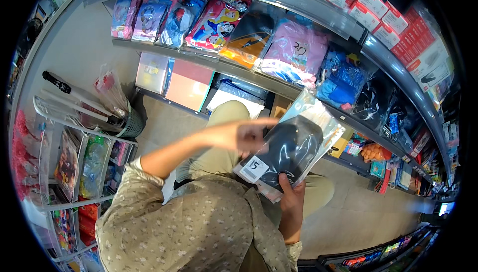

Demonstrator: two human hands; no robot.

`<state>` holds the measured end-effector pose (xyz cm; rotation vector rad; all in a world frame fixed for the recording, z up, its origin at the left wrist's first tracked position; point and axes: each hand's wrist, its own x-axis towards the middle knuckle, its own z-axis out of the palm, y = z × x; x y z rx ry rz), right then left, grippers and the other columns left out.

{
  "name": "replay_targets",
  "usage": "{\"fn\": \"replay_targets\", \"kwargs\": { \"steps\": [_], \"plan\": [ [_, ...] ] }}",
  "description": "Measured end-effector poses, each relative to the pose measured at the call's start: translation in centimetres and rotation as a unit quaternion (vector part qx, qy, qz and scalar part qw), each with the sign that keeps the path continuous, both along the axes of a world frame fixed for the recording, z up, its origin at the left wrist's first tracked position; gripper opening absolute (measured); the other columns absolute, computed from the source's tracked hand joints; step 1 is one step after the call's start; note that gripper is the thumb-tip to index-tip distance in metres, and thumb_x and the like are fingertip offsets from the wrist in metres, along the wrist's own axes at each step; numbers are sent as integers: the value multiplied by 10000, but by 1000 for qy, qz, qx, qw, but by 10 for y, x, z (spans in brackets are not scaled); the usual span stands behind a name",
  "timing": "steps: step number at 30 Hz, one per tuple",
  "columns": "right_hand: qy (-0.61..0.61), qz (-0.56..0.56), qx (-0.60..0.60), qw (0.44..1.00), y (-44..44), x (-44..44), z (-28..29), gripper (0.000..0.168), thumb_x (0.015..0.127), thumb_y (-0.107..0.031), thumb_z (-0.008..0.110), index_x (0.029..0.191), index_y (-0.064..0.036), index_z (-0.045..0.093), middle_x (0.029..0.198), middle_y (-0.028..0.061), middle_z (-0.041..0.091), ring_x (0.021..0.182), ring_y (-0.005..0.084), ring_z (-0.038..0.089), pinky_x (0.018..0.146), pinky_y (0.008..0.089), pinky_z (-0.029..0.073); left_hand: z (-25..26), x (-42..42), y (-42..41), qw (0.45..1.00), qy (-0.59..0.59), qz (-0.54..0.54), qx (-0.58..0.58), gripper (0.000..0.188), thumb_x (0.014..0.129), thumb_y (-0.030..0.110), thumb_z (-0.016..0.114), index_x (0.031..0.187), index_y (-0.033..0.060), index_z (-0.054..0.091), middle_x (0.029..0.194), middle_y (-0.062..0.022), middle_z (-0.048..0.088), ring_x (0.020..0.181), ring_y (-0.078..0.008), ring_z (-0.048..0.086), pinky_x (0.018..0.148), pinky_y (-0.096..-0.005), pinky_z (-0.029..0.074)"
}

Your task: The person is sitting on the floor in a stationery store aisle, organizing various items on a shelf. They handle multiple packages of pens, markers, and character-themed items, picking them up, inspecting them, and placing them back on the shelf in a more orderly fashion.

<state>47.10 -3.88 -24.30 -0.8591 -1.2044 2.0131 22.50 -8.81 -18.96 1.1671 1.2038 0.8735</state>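
Note:
My right hand (292, 193) grips the lower edge of a stack of flat clear plastic packets, thumb on top. The top packet (293, 145) holds a dark folded item and bears a white sticker with handwriting. Beneath it a lighter printed packet (332, 126) sticks out at the upper right. My left hand (254, 135) is blurred at the stack's left side; one finger seems to stretch towards its upper edge, and whether it grips anything cannot be told. The stack is over my lap, in front of a low shelf (224, 61).
On the shelf lie bagged goods, among them a pink bag (295, 48) and an orange-and-black one (248, 37). Folders (190, 81) stand below. To the left are a green basket (132, 122) with long rods and a wire rack (80, 130). Red-and-white boxes (386, 22) sit upper right.

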Motion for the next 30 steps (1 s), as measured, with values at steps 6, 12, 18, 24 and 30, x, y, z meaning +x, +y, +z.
{"fn": "replay_targets", "kwargs": {
  "steps": [6, 12, 18, 24, 30],
  "plan": [
    [12, -32, -67, 997, -8, 3, -5, 350, 830, -39, 579, 1163, 28, 496, 1022, 153, 620, 861, 276, 646, 707, 404, 563, -57, -161, 108, 798, 414, 386, 207, 518, 794, 306, 663, 1209, 40, 504, 978, -152, 581, 913, -268, 566, 794, -356, 461],
    [-4, -28, -63, 998, -17, 20, -30, 319, 836, -18, 560, 1147, 33, 514, 1011, 143, 627, 872, 275, 645, 717, 413, 559, -91, -235, 154, 755, 506, 417, -9, 621, 705, 497, 665, 1195, 140, 532, 1179, -197, 531, 1106, -389, 488, 895, -445, 425],
    [-50, -58, -10, 997, -20, 20, -11, 278, 826, -38, 625, 1098, -5, 577, 979, 38, 629, 898, 122, 580, 791, 251, 462, -95, -260, 172, 798, 447, 396, 80, 492, 723, 460, 664, 1016, 67, 626, 988, -175, 638, 953, -330, 601, 819, -380, 469],
    [-59, -34, 58, 996, -16, 24, 3, 263, 831, -64, 638, 1083, -1, 592, 990, 33, 629, 885, 117, 580, 787, 254, 464, -90, -258, 173, 801, 219, 503, 240, 436, 786, 320, 685, 1048, -1, 548, 900, -152, 645, 858, -245, 620, 744, -328, 474],
    [-39, -43, 32, 998, -18, 23, 7, 256, 844, -92, 635, 1079, -1, 591, 985, 34, 632, 879, 118, 585, 782, 252, 470, -59, -244, 150, 818, -185, 476, 266, 313, 855, 230, 634, 1048, 8, 527, 941, -111, 619, 853, -206, 608, 759, -324, 471]
  ]
}}
